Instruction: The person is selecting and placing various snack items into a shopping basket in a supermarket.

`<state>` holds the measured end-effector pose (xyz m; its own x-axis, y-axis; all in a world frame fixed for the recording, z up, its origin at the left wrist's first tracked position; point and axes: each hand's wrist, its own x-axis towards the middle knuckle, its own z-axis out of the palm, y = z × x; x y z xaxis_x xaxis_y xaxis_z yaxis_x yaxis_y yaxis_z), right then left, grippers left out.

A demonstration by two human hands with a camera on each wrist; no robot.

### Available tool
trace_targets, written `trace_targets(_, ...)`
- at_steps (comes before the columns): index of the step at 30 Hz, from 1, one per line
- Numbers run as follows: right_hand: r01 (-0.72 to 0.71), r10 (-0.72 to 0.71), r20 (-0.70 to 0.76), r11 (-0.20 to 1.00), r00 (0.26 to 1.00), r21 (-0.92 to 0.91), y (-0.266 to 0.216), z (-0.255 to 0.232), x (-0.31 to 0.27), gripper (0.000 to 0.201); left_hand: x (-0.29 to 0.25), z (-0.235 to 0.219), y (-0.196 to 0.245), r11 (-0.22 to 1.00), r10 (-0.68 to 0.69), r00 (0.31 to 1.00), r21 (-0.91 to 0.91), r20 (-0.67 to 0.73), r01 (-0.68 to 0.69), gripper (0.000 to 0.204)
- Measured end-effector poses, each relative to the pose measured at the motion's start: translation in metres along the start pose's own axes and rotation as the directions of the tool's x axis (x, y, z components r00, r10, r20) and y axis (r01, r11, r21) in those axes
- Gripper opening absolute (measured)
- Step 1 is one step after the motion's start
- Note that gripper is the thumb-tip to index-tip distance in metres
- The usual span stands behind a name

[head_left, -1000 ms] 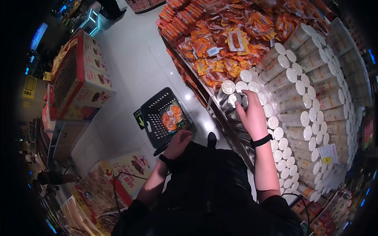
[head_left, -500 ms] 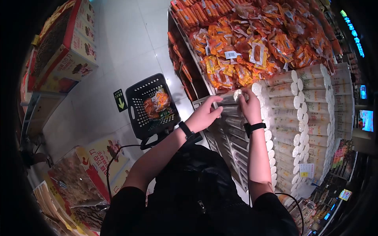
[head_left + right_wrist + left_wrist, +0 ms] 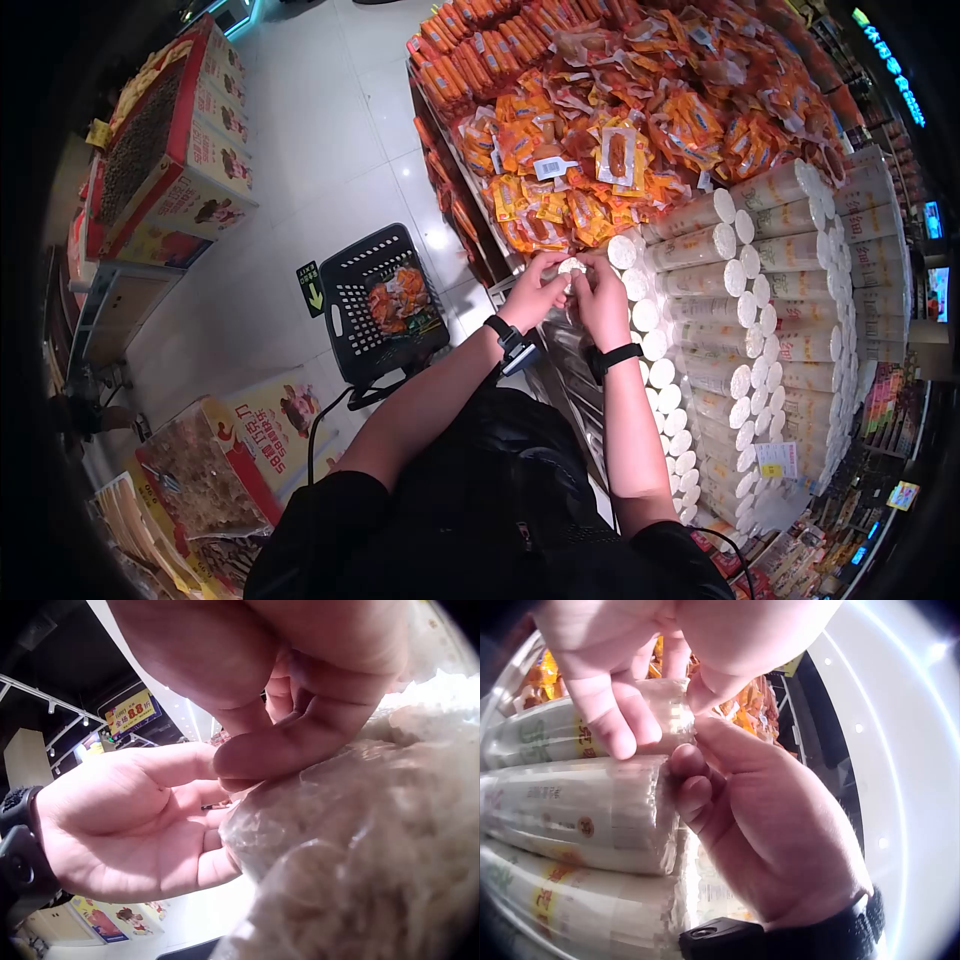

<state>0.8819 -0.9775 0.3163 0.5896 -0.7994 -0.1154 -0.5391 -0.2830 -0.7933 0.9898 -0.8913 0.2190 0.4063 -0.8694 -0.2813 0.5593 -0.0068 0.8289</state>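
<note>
The left hand (image 3: 525,300) has moved from beside the shopping basket (image 3: 350,312) to a clear-wrapped cylindrical pack (image 3: 572,267) beside the stacked packs (image 3: 700,330), gripping it with bent fingers; the right hand (image 3: 603,305) pinches its end.

The desk (image 3: 433,116) runs along the right. On its far part lies a heap of sausage packets (image 3: 670,110), with a tag (image 3: 553,168) on top; nearer and to the right, cylindrical packs (image 3: 705,283) lie stacked. A price card (image 3: 777,460) sits at the near right of the stack. Left of the desk is a basket (image 3: 366,362), with snack packets (image 3: 400,300) in it. Just left of the basket, a sign (image 3: 311,290) lies on the floor (image 3: 320,115). Farther left stands a carton display (image 3: 212,160); another carton (image 3: 285,425) is nearer, at the lower left.
</note>
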Motion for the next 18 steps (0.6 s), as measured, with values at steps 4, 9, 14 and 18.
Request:
trace_targets(4, 0.038, -0.038, -0.002, 0.999, 0.999, -0.02, 0.025, 0.004, 0.007, 0.027, 0.001, -0.007, 0.003, 0.999, 0.019, 0.997, 0.034, 0.072, -0.021, 0.044)
trace_targets(9, 0.001, -0.007, 0.06, 0.995, 0.998, 0.099, 0.016, 0.001, 0.005, 0.024, -0.035, -0.03, 0.027, 0.909, -0.029, 0.996, 0.412, -0.086, 0.062, 0.046)
trace_targets(14, -0.037, 0.025, 0.097, 0.991, 0.995, 0.125, 0.009, 0.0, 0.003, 0.025, -0.158, -0.142, 0.02, 0.748, 0.124, 0.936, 0.65, -0.331, 0.131, 0.04)
trace_targets(18, -0.031, 0.014, 0.102, 0.986, 0.995, 0.165, 0.009, 0.001, 0.0, 0.03, -0.276, -0.247, -0.019, 0.362, 0.257, 0.746, 0.777, -0.614, 0.515, 0.045)
